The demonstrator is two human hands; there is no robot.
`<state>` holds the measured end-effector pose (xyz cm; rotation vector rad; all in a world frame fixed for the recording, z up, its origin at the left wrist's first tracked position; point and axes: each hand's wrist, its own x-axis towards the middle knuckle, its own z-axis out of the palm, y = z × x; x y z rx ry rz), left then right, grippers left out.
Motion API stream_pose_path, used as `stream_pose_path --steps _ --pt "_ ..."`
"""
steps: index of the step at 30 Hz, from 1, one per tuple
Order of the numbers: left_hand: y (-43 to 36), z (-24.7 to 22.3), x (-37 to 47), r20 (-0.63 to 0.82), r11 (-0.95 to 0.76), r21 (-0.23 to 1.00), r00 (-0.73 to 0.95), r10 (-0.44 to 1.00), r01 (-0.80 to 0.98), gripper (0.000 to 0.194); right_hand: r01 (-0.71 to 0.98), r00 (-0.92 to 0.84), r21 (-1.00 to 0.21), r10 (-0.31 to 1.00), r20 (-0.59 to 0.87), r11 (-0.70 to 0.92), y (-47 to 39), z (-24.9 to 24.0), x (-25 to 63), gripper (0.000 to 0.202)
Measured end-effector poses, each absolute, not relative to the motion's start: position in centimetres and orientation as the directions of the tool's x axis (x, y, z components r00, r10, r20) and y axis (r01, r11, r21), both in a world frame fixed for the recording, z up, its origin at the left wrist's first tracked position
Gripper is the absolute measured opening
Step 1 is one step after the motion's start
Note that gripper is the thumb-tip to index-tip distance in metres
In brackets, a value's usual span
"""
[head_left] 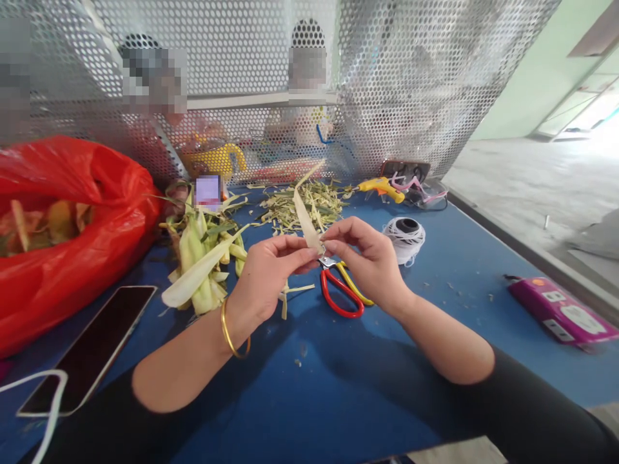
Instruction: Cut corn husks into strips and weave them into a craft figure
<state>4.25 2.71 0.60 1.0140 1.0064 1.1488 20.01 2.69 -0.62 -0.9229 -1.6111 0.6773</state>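
We note the pale husk strip (304,216) between the hands, long axis pointing away from us; left hand (271,272) and right hand (371,263) (equally near) pinch its near end in closed fingertips.

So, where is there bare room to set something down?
One patch of blue tabletop lies between the white spool and the purple packet; another between the scissors and the near edge. Both carry small scraps. The left is crowded with the red bag, phone and leaf pile; the far side with shredded strips, glue gun and glasses.
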Motion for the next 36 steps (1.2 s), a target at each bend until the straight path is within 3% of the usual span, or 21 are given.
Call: stream_pose_path --steps 4,8,13,19,24,27,36 --pt "2.5 1.2 4.2 -0.141 0.178 0.945 0.15 0.979 -0.275 0.016 0.395 -0.203 -0.565 0.669 0.715 0.724 2.4 -0.2 20.2 0.007" --pt "2.3 1.1 4.3 -0.149 0.185 0.946 0.15 0.977 -0.267 0.014 0.509 -0.217 -0.476 0.642 0.736 0.718 2.2 -0.4 20.1 0.01" --pt "2.3 0.4 4.5 -0.084 0.104 0.973 0.103 0.991 -0.207 0.013 0.513 -0.193 -0.53 0.692 0.696 0.676 2.2 -0.6 19.9 0.012" --pt "2.2 -0.4 4.7 0.044 -0.038 0.989 0.041 0.998 -0.14 0.012 0.486 -0.128 -0.683 0.817 0.562 0.546 2.2 -0.8 19.5 0.009" --pt "2.2 -0.3 4.7 0.077 -0.071 0.995 0.08 0.994 -0.076 0.012 0.424 -0.055 -0.769 0.861 0.505 0.478 2.2 -0.9 19.4 0.007" --pt "2.2 -0.1 4.7 0.043 -0.04 0.998 0.071 0.997 -0.044 0.011 0.397 -0.035 -0.79 0.868 0.495 0.467 2.3 -0.8 19.4 0.008" --pt "1.9 0.9 4.8 -0.207 0.232 0.944 0.124 0.97 -0.236 0.018 0.408 -0.041 -0.764 0.845 0.532 0.501 2.3 -0.5 19.6 0.012"
